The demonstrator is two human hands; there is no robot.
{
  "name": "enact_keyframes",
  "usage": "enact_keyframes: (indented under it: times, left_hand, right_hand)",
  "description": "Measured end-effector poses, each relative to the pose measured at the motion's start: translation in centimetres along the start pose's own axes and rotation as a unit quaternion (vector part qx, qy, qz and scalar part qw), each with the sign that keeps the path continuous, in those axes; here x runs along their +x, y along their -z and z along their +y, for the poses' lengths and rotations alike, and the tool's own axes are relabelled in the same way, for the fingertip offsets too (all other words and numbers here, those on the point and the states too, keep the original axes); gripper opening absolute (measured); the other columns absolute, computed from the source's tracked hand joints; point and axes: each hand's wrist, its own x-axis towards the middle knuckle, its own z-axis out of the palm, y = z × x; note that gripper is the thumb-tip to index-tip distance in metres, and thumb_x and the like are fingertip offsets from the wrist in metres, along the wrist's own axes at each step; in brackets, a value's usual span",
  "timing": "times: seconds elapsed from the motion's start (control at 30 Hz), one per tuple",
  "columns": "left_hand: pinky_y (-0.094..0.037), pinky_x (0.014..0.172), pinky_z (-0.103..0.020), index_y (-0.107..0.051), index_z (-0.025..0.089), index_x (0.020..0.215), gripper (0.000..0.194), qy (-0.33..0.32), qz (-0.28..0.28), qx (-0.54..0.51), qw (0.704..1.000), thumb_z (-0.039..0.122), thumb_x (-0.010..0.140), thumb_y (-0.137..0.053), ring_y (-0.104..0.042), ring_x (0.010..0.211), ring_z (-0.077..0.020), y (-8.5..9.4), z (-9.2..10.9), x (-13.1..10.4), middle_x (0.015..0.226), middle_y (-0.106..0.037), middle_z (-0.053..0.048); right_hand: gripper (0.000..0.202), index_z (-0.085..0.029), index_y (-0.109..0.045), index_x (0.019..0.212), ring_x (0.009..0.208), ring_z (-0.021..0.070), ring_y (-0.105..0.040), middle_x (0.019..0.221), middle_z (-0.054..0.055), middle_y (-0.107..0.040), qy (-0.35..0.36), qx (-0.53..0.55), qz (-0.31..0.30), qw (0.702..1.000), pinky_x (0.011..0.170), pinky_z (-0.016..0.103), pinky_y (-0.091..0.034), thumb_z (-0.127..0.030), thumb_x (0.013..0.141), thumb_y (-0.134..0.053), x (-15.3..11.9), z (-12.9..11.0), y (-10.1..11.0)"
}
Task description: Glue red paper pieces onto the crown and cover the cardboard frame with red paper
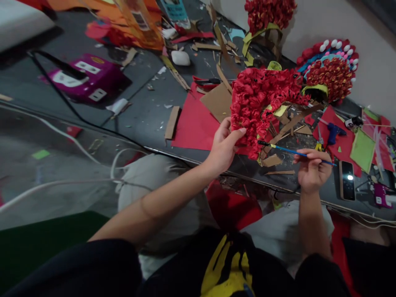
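Observation:
A piece covered in crumpled red paper flowers (247, 97) is held up over the table's near edge. My left hand (225, 144) grips its lower left side, thumb on the front and fingers behind. In my right hand (314, 167) is a thin blue paintbrush (287, 150), pinched near its rear end. The dark bristle tip of the brush meets the lower right edge of the flowers; whether it touches them I cannot tell. Beneath the flower piece lie a red sheet (194, 119) and a brown cardboard piece (217, 102).
A purple power strip (93, 78) with a black cable sits at left. Cardboard scraps (287, 126) lie behind the brush. At right are a blue glue gun (335, 132), a phone (347, 181) and a green sheet (362, 150). Finished-looking flower headpieces (331, 76) stand along the wall.

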Motion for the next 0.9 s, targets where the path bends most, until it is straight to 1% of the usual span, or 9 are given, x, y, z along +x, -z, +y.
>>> enact_keyframes:
  times: [0.07, 0.2, 0.27, 0.37, 0.53, 0.7, 0.9]
  left_hand:
    - [-0.057, 0.074, -0.03, -0.054, 0.022, 0.095, 0.03, 0.003, -0.006, 0.002, 1.0, 0.028, 0.07, -0.07, -0.067, 0.083, -0.0186, -0.1, 0.1, 0.0, 0.091, -0.066, 0.0]
    - [-0.057, 0.076, -0.03, -0.053, 0.022, 0.095, 0.031, -0.004, -0.009, 0.007, 1.0, 0.029, 0.071, -0.071, -0.067, 0.084, -0.0185, 0.0, 0.1, 0.0, 0.091, -0.066, -0.001]
    - [-0.057, 0.076, -0.03, -0.053, 0.022, 0.094, 0.031, -0.012, -0.012, 0.009, 1.0, 0.03, 0.071, -0.072, -0.066, 0.083, -0.018, 0.1, 0.0, -0.1, 0.09, -0.066, 0.0]
    - [-0.056, 0.076, -0.029, -0.053, 0.022, 0.095, 0.033, -0.02, -0.018, 0.017, 0.999, 0.032, 0.07, -0.073, -0.066, 0.084, -0.0178, 0.1, -0.2, -0.2, 0.092, -0.066, -0.001]
    - [-0.055, 0.078, -0.028, -0.053, 0.023, 0.097, 0.034, -0.027, -0.036, 0.029, 0.999, 0.034, 0.071, -0.073, -0.066, 0.086, -0.0174, 0.2, -0.4, -0.2, 0.095, -0.067, -0.001]
    - [-0.054, 0.083, -0.03, -0.053, 0.023, 0.1, 0.033, -0.047, -0.045, 0.047, 0.997, 0.035, 0.075, -0.07, -0.065, 0.091, -0.0178, 0.5, -0.7, -0.1, 0.099, -0.066, -0.002]
    - [-0.054, 0.08, -0.029, -0.053, 0.023, 0.101, 0.032, -0.04, -0.037, 0.051, 0.997, 0.034, 0.076, -0.07, -0.065, 0.087, -0.0171, 0.7, -0.8, 0.0, 0.095, -0.065, -0.002]
  right_hand:
    - [0.022, -0.021, -0.06, 0.08, 0.057, 0.0102, -0.066, 0.078, -0.002, -0.071, -0.024, -0.003, 0.016, 1.0, 0.045, 0.02, -0.053, -0.043, 0.086, -0.061, 0.1, 0.3, 0.1]
    - [0.029, -0.021, -0.057, 0.077, 0.05, 0.0075, -0.061, 0.069, -0.004, -0.069, -0.057, -0.022, 0.082, 0.995, 0.043, 0.017, -0.048, -0.05, 0.082, -0.063, 0.4, 0.6, 0.2]
    - [0.033, -0.021, -0.056, 0.076, 0.048, 0.0071, -0.059, 0.066, -0.005, -0.067, -0.074, -0.033, 0.102, 0.991, 0.043, 0.017, -0.047, -0.054, 0.08, -0.063, 0.4, 0.5, 0.0]
    - [0.037, -0.021, -0.055, 0.074, 0.047, 0.0065, -0.058, 0.063, -0.006, -0.065, -0.108, -0.024, 0.109, 0.988, 0.045, 0.017, -0.047, -0.056, 0.076, -0.065, 0.2, 0.6, -0.5]
    - [0.036, -0.021, -0.056, 0.074, 0.047, 0.0059, -0.058, 0.061, -0.007, -0.065, -0.179, 0.027, 0.121, 0.976, 0.046, 0.016, -0.046, -0.054, 0.073, -0.07, 0.1, 1.3, -1.1]
    - [0.036, -0.02, -0.055, 0.073, 0.047, 0.0053, -0.058, 0.061, -0.007, -0.066, -0.184, 0.035, 0.139, 0.973, 0.047, 0.016, -0.046, -0.053, 0.072, -0.071, 0.4, 1.6, -0.9]
    - [0.036, -0.02, -0.056, 0.072, 0.047, 0.005, -0.058, 0.06, -0.007, -0.066, -0.185, 0.03, 0.152, 0.97, 0.047, 0.015, -0.045, -0.053, 0.072, -0.07, 0.8, 1.8, -0.5]
